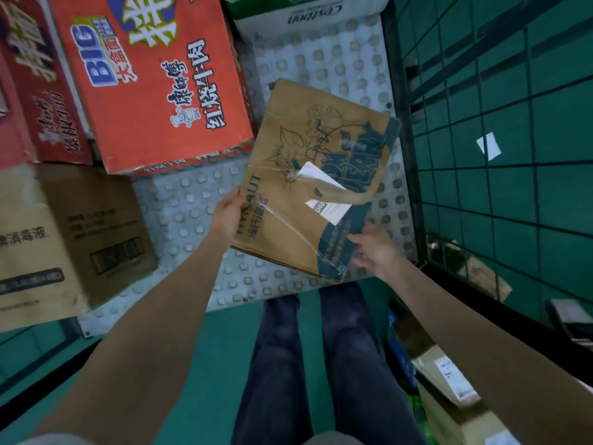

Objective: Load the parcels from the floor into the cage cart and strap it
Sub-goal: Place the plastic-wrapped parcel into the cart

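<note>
While the brown box (64, 239) and the red carton (150, 81) already sat at the left of the cart floor (192, 213), the flat cardboard parcel (317, 175) was held tilted over the bare studded patch beside them. Left hand (228, 213) gripped its left edge, thumb on top. Right hand (373, 248) held the near right corner, fingers spread on the taped face. Wire cage wall (500, 130) stood just right. Judged light, fairly stiff; tape looked slippery, so opposite edges seemed the better hold. More parcels (449, 383) lay on the floor, lower right.
</note>
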